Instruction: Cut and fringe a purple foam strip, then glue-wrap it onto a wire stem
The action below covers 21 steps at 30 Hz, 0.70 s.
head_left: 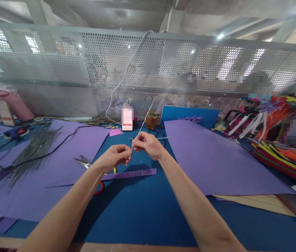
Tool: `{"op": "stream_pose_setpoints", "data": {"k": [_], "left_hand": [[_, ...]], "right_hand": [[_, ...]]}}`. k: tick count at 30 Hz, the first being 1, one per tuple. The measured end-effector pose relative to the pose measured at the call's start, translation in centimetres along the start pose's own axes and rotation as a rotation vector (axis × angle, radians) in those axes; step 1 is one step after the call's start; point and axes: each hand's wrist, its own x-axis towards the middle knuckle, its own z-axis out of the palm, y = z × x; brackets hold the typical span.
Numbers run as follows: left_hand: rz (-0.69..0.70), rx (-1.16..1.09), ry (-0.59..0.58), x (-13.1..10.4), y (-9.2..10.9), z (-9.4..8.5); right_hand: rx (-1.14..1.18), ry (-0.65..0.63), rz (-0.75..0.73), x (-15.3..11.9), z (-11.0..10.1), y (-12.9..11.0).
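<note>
Both my hands pinch one thin pale wire stem (143, 123), which slants up and away above the blue table top. My right hand (148, 144) grips it higher, my left hand (118, 154) near its lower end, fingertips almost touching. Just below lies a narrow purple strip (137, 173) with a gathered or fringed edge. Scissors (84, 162) with red and yellow handles rest under my left forearm, which hides part of them. To the left, a bundle of grey-green wires (32, 154) is spread over a purple sheet (66, 175).
A second purple sheet (216, 157) covers the right side. A phone (127, 119) stands at the back beside an amber glass jar (152, 119). Colourful strips (284, 161) pile up at right. A black cable (64, 140) crosses the left sheet. Behind rises a perforated metal panel (106, 63).
</note>
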Motion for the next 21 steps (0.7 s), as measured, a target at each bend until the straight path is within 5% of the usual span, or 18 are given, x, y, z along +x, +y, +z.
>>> {"op": "stream_pose_setpoints", "data": {"k": [5,8,11,15,21], "left_hand": [[0.217,0.816,0.372,0.5,-0.4,0.3],[0.261,0.977,0.49,0.9,-0.8,0.4],[0.126,0.613,0.325,0.9,-0.8,0.1],[-0.091,-0.116,0.013,0.6,-0.4,-0.3],[-0.093,-0.347,-0.062,0.5,-0.4,-0.4]], "right_hand": [[-0.1,0.278,0.131,0.8,0.5,2.1],[-0.05,0.362,0.213,1.2,0.6,3.3],[0.022,0.268,0.242,1.0,0.3,3.3],[0.24,-0.051,0.188,0.4,-0.3,2.3],[0.065,-0.086,-0.008,0.2,-0.4,1.3]]}}
